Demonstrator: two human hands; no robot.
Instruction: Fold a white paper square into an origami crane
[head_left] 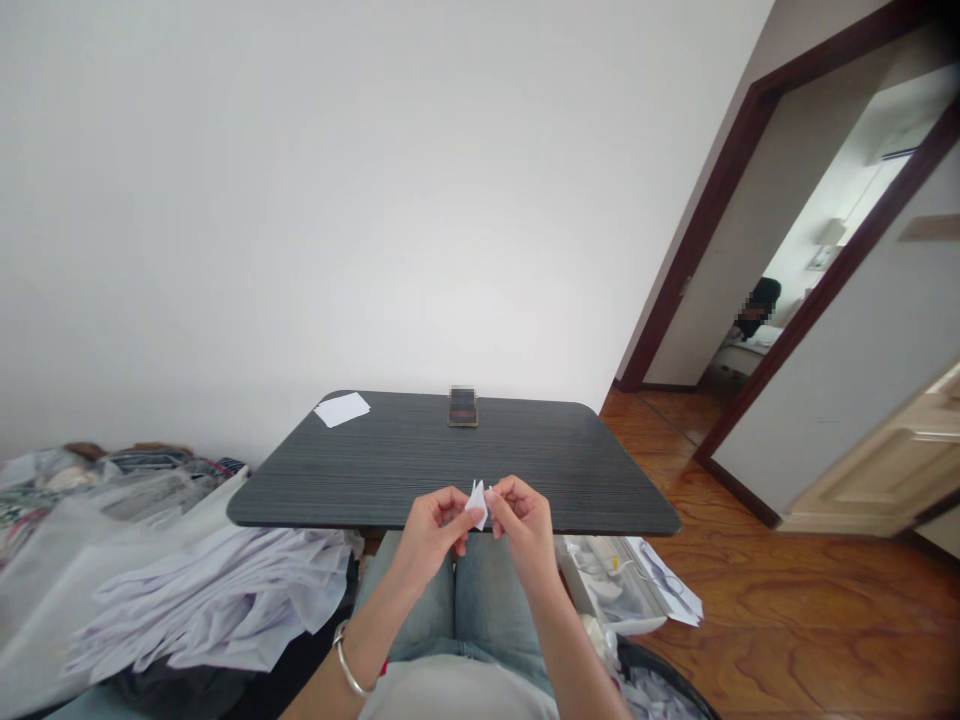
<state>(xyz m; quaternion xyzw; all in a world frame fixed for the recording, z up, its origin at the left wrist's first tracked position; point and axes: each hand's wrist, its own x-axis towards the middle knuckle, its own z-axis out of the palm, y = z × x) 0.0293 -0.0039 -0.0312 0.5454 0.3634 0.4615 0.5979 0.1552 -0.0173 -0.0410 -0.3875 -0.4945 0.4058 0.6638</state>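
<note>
A small piece of folded white paper (478, 503), with pointed tips sticking up, is held over the near edge of the dark table (405, 450). My left hand (436, 522) pinches it from the left, thumb across its front. On the other side my right hand (521, 510) pinches its right part between thumb and fingertips. The far folds of the paper are hidden behind my fingers. A few flat white sheets (343, 409) lie at the table's far left corner.
A small dark framed device (463, 407) stands at the table's back edge by the wall. Heaped white cloth or sheets (225, 590) lie at the left. A white box (619, 590) holding odds and ends sits below right. Through a doorway, a person (759, 305) is visible.
</note>
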